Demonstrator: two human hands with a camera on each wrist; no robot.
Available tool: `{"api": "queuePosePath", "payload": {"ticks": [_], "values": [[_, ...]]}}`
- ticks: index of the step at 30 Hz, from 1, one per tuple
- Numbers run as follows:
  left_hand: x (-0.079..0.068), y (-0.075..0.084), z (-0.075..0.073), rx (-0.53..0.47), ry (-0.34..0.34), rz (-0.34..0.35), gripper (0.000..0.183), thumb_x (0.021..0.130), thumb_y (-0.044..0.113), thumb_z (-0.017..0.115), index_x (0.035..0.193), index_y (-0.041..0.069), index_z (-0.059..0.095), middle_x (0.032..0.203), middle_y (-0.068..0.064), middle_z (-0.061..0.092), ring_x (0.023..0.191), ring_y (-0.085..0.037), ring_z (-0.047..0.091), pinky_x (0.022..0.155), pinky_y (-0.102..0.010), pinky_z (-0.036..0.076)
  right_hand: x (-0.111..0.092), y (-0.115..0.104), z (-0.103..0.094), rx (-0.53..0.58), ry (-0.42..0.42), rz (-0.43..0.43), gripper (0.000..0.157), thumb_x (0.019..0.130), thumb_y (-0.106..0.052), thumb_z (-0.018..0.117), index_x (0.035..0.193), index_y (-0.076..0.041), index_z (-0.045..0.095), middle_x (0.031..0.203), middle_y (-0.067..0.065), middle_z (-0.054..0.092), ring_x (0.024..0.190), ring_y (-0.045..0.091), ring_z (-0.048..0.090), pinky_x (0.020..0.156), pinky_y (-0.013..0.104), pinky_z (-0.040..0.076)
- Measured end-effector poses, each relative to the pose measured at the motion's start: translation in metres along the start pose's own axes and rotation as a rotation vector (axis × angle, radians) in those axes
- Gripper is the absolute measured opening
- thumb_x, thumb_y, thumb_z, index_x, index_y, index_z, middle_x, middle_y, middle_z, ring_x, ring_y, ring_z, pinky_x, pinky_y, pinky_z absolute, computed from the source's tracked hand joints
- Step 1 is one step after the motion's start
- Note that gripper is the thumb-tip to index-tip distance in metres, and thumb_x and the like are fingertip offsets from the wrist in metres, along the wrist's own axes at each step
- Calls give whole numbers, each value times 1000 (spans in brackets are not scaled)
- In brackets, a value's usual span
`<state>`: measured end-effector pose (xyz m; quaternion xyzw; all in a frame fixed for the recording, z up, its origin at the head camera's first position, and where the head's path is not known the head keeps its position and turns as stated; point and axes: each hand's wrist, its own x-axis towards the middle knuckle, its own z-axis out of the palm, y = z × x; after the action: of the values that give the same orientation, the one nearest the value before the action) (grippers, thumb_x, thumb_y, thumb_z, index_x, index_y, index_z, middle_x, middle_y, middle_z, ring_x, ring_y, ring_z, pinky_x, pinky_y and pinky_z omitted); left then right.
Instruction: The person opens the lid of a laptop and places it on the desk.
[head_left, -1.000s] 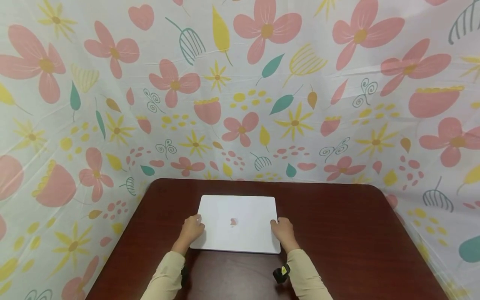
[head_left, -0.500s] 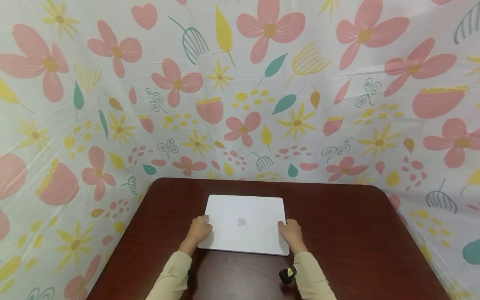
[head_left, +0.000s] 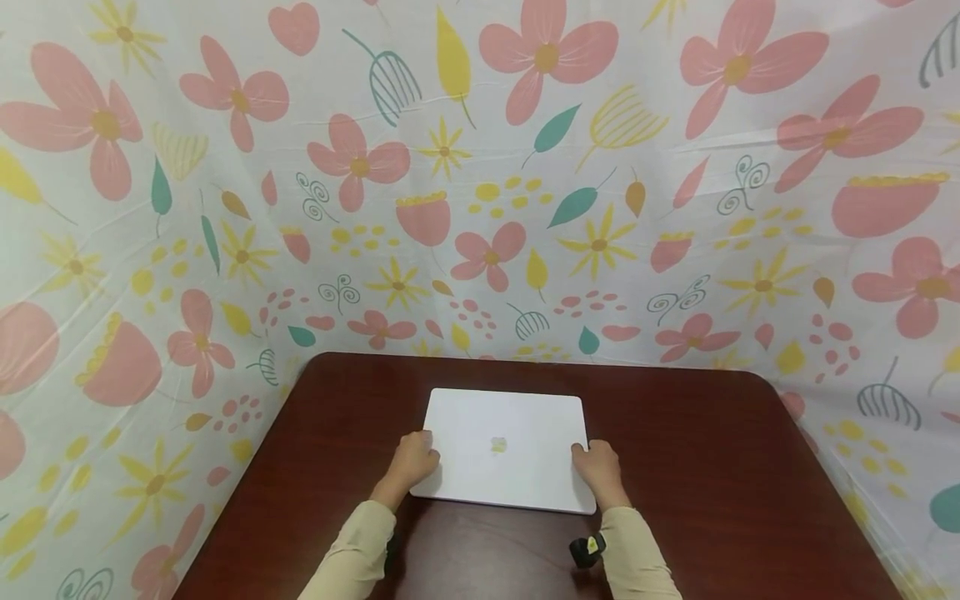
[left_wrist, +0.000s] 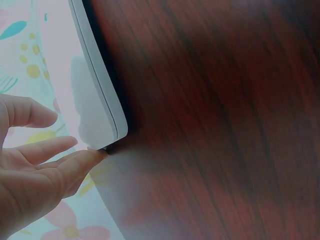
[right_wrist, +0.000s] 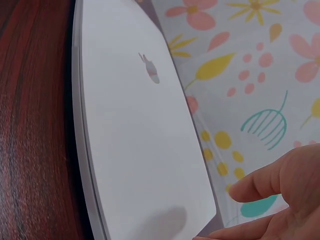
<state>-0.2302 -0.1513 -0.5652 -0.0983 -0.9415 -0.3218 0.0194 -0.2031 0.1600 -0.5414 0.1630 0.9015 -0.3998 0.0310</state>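
Observation:
A closed silver-white laptop [head_left: 517, 475] with an apple logo lies flat on the dark wood table. My left hand [head_left: 412, 460] is at its left side. The left wrist view shows the fingertips of the left hand [left_wrist: 42, 172] against the edge of the laptop [left_wrist: 92, 107] near a rounded corner, thumb held apart from the lid. On the other side is my right hand [head_left: 600, 471]. In the right wrist view, the right hand [right_wrist: 295, 192] has its lower finger along the edge of the laptop [right_wrist: 145, 145], with the thumb raised away from it.
The reddish-brown table [head_left: 697, 467] has rounded far corners. A flower-print cloth [head_left: 480, 167] hangs behind it and at both sides. A black wrist device [head_left: 587, 550] sits by the right cuff.
The laptop has slid to the right across the table, and both hands have moved along with it at its two sides.

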Motion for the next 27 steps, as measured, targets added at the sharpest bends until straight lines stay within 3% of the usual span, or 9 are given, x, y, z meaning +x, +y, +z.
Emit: {"api": "queuePosePath", "payload": {"ticks": [13,27], "values": [[2,12,11,57,-25,7,10,73,-1,55,67,3,48,57,-4,44,54,-17,36,46,-28,33,1,10,-11,-12,4,-2,52,91,-14,41,123,27,44,128,43,43,120,55,43,97,58,41],[0,19,12,48,-51,27,7,74,-2,56,71,1,51,60,-6,47,56,-17,37,48,-30,34,-1,17,-14,-77,-14,-52,52,93,-11,42,125,29,39,131,45,38,122,56,40,97,59,40]]}}
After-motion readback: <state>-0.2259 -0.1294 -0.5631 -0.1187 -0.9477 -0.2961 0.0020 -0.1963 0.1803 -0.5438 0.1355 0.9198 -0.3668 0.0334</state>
